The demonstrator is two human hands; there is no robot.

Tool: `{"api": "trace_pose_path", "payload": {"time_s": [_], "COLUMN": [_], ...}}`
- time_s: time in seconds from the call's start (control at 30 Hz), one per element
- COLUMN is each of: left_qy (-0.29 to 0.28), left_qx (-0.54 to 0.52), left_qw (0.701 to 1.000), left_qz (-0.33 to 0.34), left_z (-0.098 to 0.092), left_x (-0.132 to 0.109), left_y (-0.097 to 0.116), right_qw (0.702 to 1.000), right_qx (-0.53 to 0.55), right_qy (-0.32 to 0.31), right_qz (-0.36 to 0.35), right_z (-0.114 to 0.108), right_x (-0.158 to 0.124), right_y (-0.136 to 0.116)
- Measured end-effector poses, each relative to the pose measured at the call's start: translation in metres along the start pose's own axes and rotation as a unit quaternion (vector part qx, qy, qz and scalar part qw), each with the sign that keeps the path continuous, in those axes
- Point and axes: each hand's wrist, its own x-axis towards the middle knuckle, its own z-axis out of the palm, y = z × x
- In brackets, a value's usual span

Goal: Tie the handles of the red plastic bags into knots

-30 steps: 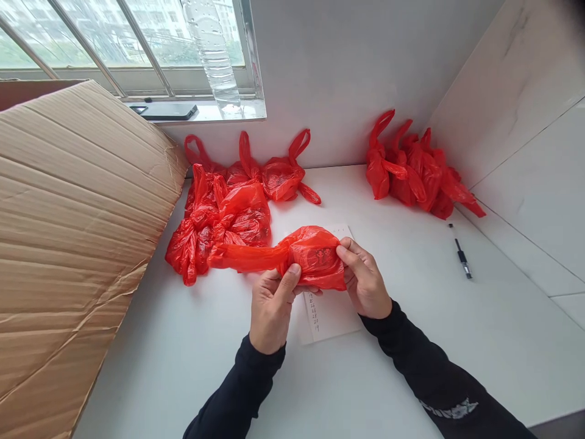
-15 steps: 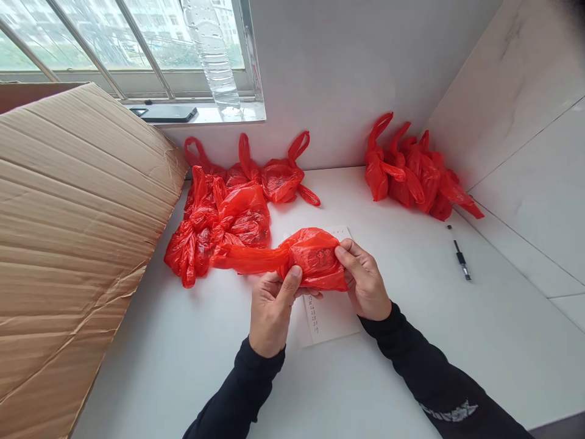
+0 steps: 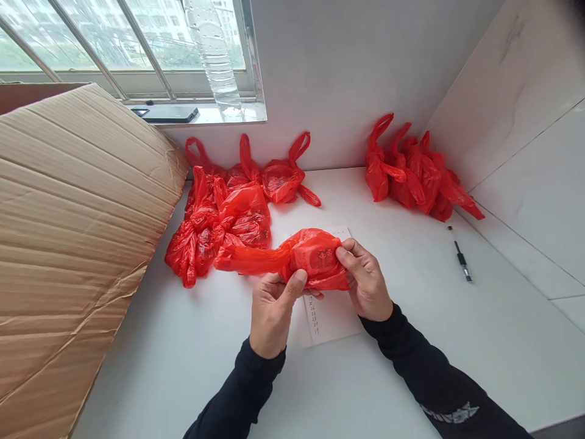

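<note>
A red plastic bag point(image 3: 315, 256) is stretched between my two hands above the table, its twisted handles pointing left. Dark printed figures show through the taut film from something inside, which I cannot name. My left hand point(image 3: 276, 308) grips the bag's lower left part, thumb on top and fingers underneath. With thumb and fingers, my right hand point(image 3: 365, 277) pinches the right end. Beneath the bag lies a white paper sheet point(image 3: 333, 326) with a column of handwritten numbers, partly covered by the bag and hands.
Several filled red bags point(image 3: 242, 213) lie at the back left, and another group of red bags point(image 3: 415, 171) sits in the right corner. A black pen point(image 3: 461, 259) rests at right. A large cardboard box point(image 3: 82, 231) fills the left side. A phone point(image 3: 169, 114) and water bottle point(image 3: 217, 67) occupy the windowsill.
The film over the printed figures is pulled a little tighter, so they show more clearly. Both hands keep nearly the same place and grip.
</note>
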Motion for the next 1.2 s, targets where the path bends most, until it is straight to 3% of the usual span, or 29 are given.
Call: {"api": "trace_pose_path", "payload": {"time_s": [0.3, 0.47, 0.53, 0.63, 0.73, 0.83, 0.93, 1.07, 1.2], "left_qy": [0.007, 0.016, 0.018, 0.035, 0.040, 0.044, 0.044, 0.022, 0.005], "left_qx": [0.001, 0.013, 0.024, 0.040, 0.054, 0.081, 0.123, 0.219, 0.364], "left_qw": [1.000, 1.000, 1.000, 0.999, 0.998, 0.995, 0.990, 0.967, 0.901], "left_qz": [-0.003, 0.000, 0.004, 0.008, 0.015, 0.033, 0.054, 0.131, 0.235], "left_z": [-0.002, -0.003, -0.003, -0.003, -0.003, -0.002, 0.000, 0.002, 0.003], "left_x": [0.000, -0.001, -0.001, -0.002, -0.002, -0.003, -0.006, -0.013, -0.018], "left_y": [-0.002, -0.004, -0.005, -0.006, -0.007, -0.007, -0.006, -0.002, 0.003], "right_qw": [1.000, 0.992, 0.968, 0.897, 0.841, 0.819, 0.815, 0.825, 0.881], "right_qx": [-0.008, -0.113, -0.196, -0.313, -0.383, -0.440, -0.472, -0.466, -0.397], "right_qy": [0.007, 0.044, 0.109, 0.177, 0.118, 0.007, -0.056, -0.053, -0.027], "right_qz": [-0.011, -0.044, -0.108, -0.258, -0.364, -0.368, -0.331, -0.314, -0.255], "right_z": [-0.002, -0.001, 0.000, 0.002, 0.004, 0.006, 0.009, 0.010, 0.010], "right_x": [0.001, 0.002, 0.001, -0.005, -0.012, -0.015, -0.014, -0.011, -0.010], "right_y": [0.000, 0.002, 0.003, 0.002, -0.003, -0.007, -0.007, -0.002, 0.003]}}
